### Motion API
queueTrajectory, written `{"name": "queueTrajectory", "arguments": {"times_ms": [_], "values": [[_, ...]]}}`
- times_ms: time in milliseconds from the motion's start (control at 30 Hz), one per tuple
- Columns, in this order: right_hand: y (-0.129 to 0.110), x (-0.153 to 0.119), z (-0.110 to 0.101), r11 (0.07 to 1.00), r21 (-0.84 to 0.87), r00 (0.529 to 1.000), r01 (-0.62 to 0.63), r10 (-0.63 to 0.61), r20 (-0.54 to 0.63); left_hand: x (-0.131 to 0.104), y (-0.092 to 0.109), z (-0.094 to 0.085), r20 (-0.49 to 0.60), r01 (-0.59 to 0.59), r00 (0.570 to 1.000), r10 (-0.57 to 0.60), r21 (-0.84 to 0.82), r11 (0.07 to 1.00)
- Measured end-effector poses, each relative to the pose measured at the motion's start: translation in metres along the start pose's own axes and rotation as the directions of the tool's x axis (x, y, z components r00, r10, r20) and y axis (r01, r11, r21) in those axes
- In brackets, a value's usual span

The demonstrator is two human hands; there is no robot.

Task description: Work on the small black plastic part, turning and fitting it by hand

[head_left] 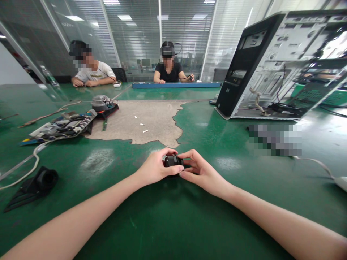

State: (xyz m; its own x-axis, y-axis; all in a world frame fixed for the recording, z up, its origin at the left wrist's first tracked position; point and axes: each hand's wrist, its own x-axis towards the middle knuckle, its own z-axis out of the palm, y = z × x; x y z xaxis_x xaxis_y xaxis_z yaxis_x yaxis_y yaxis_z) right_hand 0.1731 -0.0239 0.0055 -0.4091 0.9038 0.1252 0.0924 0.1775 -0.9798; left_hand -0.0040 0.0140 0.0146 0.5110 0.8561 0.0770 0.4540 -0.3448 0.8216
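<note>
A small black part (171, 161) with a rounded, cylinder-like body is held between my two hands, just above or on the green table; its exact kind I cannot make out. My left hand (155, 167) wraps round its left side, thumb along the near face and fingers on the far side. On the right end, the fingertips and thumb of my right hand (202, 172) pinch it. Fingers cover much of the part. Whether its underside touches the table is hidden.
An opened black computer case (235, 77) stands tilted at right, near a blurred-out object (275, 139). Left lie a circuit board (63, 126), a fan cooler (103, 104), a black plastic duct (38, 183) and cables. Two people sit across the table behind a blue bar (176, 85).
</note>
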Motion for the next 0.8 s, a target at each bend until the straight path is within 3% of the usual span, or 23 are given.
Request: {"name": "queueTrajectory", "arguments": {"times_ms": [200,433,567,800], "values": [[-0.0001,0.0022,0.0010,0.999,-0.038,0.999,0.003,-0.005,-0.042,0.0004,0.0003,-0.0004,0.004,-0.015,1.000,0.015,-0.002,1.000],[0.0022,0.0012,0.0003,0.999,-0.007,0.999,0.033,-0.033,0.002,0.0002,0.0014,-0.0007,0.007,-0.010,1.000,0.010,0.002,1.000],[-0.0006,0.0011,0.0014,1.000,0.026,1.000,-0.009,0.010,-0.016,0.0004,0.0003,-0.0006,-0.001,-0.005,1.000,0.005,0.015,1.000],[0.0020,0.0031,-0.0002,0.999,-0.032,1.000,0.001,-0.002,-0.024,0.0006,0.0008,-0.0006,0.007,-0.009,1.000,0.009,0.007,1.000]]}}
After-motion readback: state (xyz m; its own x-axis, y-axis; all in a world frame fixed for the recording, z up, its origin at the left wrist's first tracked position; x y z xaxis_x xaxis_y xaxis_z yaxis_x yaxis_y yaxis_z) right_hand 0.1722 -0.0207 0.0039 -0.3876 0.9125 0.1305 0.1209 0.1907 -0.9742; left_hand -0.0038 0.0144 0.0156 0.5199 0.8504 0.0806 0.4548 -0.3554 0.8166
